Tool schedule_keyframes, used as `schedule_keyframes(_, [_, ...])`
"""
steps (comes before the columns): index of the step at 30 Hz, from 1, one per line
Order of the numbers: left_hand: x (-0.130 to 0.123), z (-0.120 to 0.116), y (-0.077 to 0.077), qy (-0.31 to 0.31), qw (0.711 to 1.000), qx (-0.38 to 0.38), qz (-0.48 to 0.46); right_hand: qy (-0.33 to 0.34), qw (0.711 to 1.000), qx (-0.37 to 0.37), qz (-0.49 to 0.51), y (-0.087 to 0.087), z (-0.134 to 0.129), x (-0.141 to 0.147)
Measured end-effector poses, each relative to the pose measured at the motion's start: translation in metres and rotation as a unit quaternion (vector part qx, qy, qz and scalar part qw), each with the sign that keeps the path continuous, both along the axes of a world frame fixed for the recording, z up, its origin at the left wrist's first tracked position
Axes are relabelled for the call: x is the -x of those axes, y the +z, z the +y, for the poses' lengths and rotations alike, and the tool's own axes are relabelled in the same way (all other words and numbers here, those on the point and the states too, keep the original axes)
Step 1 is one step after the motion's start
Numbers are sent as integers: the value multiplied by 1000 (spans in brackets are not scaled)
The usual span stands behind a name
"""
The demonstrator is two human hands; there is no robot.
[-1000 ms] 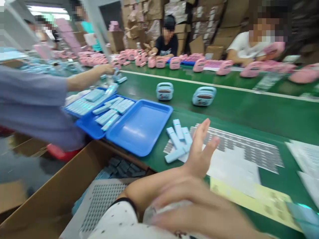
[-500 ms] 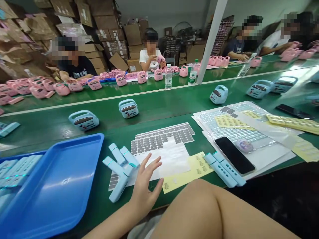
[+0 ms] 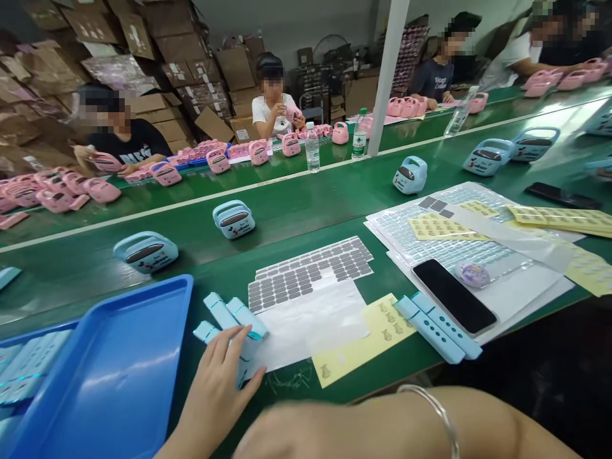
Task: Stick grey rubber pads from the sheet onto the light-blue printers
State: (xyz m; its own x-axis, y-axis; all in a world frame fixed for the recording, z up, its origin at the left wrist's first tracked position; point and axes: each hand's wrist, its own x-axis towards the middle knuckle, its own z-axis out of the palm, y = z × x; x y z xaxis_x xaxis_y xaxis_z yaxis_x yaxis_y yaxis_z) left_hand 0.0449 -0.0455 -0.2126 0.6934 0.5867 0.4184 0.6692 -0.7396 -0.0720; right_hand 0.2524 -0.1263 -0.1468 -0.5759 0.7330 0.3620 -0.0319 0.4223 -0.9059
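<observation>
Long green worktables (image 3: 306,204), a white post (image 3: 387,76), cardboard boxes (image 3: 157,57) stacked against the wall.

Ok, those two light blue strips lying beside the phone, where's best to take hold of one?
Take the nearer light blue strip across its narrow width at mid-length, from above. It lies flat, its twin touching the far side, so come in from the free table-edge side.

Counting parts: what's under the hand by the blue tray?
The left hand lies on a small pile of light blue plastic bars. Three ends stick out above the fingers; how many lie beneath the palm is hidden.
</observation>
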Motion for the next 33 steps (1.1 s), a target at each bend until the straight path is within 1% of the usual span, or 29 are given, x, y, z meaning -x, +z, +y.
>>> schedule_keyframes(1, [6,4,-2,10,1000,8,12,18,1000,-5,-20,-13,-4,-15])
schedule_keyframes(2, [11,6,-6,20,999,17,24,-74,991,21,-106,-27,-6,-26])
schedule_keyframes(3, [14,6,-10,32,998,37,35,-154,965,53,-204,-40,-6,-35])
schedule_keyframes(4, [16,5,-14,47,996,67,38,-213,926,75,-301,-52,-4,-42])
schedule_keyframes(5, [16,3,-17,65,992,107,30,-231,892,89,-377,-62,-1,-46])
schedule_keyframes(6, [15,1,-20,92,983,156,7,-235,867,103,-427,-69,3,-50])
schedule_keyframes(7, [13,-2,-21,125,969,210,-25,-226,848,122,-463,-74,7,-52])
schedule_keyframes(8, [11,-4,-21,163,949,261,-66,-211,834,137,-490,-77,10,-53])
schedule_keyframes(9, [9,-6,-19,205,927,295,-111,-197,822,151,-513,-80,12,-55])
schedule_keyframes(11, [6,-8,-11,303,876,332,-174,-179,798,167,-551,-89,12,-58])
schedule_keyframes(12, [7,-8,-7,353,851,340,-190,-181,789,161,-565,-96,10,-61])
schedule_keyframes(13, [9,-7,-3,396,827,345,-198,-190,783,141,-576,-104,8,-64])
schedule_keyframes(14, [11,-7,-1,435,806,349,-198,-215,780,96,-579,-114,5,-68])
schedule_keyframes(15, [15,-7,0,465,790,351,-190,-258,778,10,-573,-124,3,-72])
schedule_keyframes(16, [19,-7,-1,485,781,351,-178,-289,765,-87,-569,-133,1,-75])
schedule_keyframes(17, [22,-8,-4,497,778,346,-164,-316,745,-165,-564,-140,1,-79])
schedule_keyframes(18, [24,-9,-8,499,784,336,-153,-337,726,-219,-558,-145,1,-81])
schedule_keyframes(19, [24,-10,-13,491,798,317,-147,-348,715,-251,-552,-148,3,-83])
schedule_keyframes(20, [23,-11,-18,477,818,287,-144,-354,711,-263,-547,-149,6,-84])
schedule_keyframes(21, [20,-11,-24,461,841,246,-139,-353,716,-262,-542,-148,9,-85])
schedule_keyframes(23, [11,-8,-33,428,886,135,-117,-340,736,-242,-532,-146,15,-84])
schedule_keyframes(24, [6,-6,-37,414,901,84,-100,-335,747,-231,-525,-145,17,-83])
schedule_keyframes(26, [0,0,-41,388,919,25,-68,-341,761,-210,-510,-143,19,-80])
schedule_keyframes(29, [5,5,-37,341,939,4,-53,-369,772,-204,-475,-139,17,-75])
schedule_keyframes(31, [10,5,-28,308,950,-11,-53,-389,776,-197,-456,-134,16,-75])
schedule_keyframes(33, [10,3,-18,282,957,-13,-72,-436,767,-177,-437,-127,18,-76])
